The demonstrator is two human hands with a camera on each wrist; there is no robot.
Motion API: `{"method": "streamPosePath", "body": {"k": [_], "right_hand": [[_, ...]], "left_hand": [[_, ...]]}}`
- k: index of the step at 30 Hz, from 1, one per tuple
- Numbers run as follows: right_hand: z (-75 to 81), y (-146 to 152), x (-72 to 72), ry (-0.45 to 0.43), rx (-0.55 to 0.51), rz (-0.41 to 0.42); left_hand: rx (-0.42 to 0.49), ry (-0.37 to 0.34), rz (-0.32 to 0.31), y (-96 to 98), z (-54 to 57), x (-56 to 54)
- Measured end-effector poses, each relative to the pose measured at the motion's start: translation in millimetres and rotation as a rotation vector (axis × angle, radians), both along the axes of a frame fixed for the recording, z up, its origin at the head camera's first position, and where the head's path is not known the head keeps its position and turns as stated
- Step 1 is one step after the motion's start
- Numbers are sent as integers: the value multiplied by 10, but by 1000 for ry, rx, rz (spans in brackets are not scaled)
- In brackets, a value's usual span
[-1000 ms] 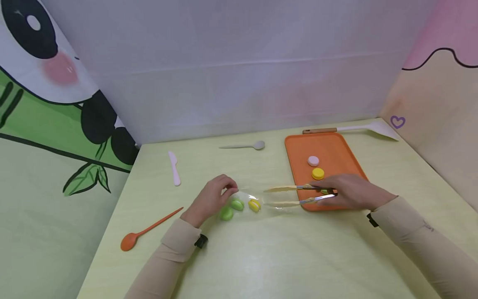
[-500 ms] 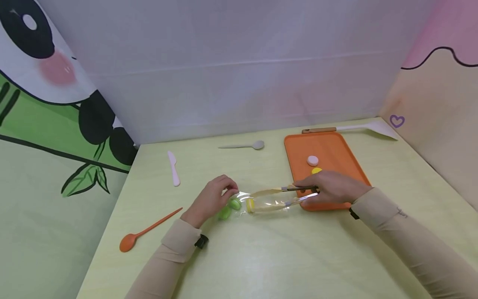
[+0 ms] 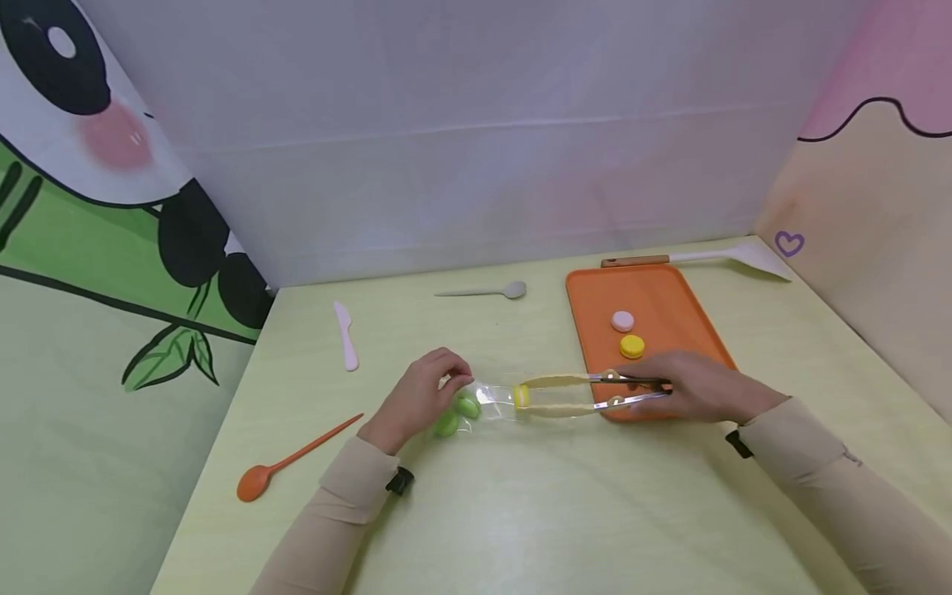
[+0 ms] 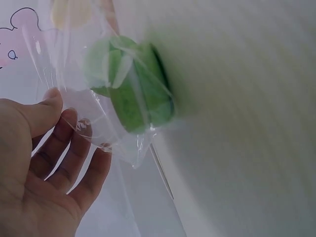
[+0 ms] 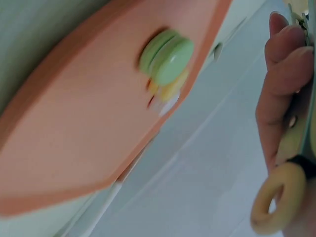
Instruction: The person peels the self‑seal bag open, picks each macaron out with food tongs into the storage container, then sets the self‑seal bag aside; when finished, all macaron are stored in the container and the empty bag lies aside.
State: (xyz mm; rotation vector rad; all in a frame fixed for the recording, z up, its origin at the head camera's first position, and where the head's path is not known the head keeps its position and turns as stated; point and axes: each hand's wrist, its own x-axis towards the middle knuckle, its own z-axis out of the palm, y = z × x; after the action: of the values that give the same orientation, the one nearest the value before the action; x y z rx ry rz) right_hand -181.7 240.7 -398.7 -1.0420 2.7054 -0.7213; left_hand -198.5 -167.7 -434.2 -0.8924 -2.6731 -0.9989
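My left hand (image 3: 424,397) pinches the edge of a clear plastic bag (image 4: 79,108) between thumb and fingertip. Two green macarons (image 3: 466,405) lie inside it. With my right hand (image 3: 695,384) I hold beige-tipped metal tongs (image 3: 558,381), pointing left toward the bag. A yellow macaron (image 3: 521,397) is between the tong tips; whether clear film still surrounds it I cannot tell. Behind the tongs, the orange tray (image 3: 654,302) bears a pink macaron (image 3: 622,321) and another yellow macaron (image 3: 632,346). A green macaron (image 5: 167,57) on that tray shows in the right wrist view.
At the back right lies a white spatula (image 3: 744,253) with a brown handle. A grey spoon (image 3: 513,289) rests behind the bag, a pink knife (image 3: 346,337) to the left. An orange spoon (image 3: 256,482) lies near the table's left edge.
The tongs went left into the bag, took the yellow macaron between their tips, and have drawn it back right, away from the green ones. My left hand has stayed in place.
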Motion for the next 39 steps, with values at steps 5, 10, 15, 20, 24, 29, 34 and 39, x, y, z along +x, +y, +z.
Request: {"method": "streamPosePath", "body": {"k": [5, 10, 15, 20, 24, 29, 34, 39], "right_hand": [[58, 417, 215, 46, -3, -135], [127, 866, 342, 110, 31, -267], [161, 1268, 345, 150, 114, -416], [120, 1456, 254, 96, 188, -542], [39, 1463, 165, 76, 194, -538], [4, 1457, 96, 105, 227, -521], [29, 1471, 89, 106, 232, -528], [27, 1439, 78, 92, 218, -535]], "left_hand": [[9, -16, -6, -14, -1, -7], [13, -24, 5, -45, -23, -12], [4, -26, 21, -68, -43, -23], [-4, -38, 31, -68, -51, -26], [-10, -46, 26, -47, -50, -24], [-7, -48, 15, -16, -48, -21], [-9, -39, 16, -9, -44, -21], [-3, -43, 13, 0, -31, -20]]}}
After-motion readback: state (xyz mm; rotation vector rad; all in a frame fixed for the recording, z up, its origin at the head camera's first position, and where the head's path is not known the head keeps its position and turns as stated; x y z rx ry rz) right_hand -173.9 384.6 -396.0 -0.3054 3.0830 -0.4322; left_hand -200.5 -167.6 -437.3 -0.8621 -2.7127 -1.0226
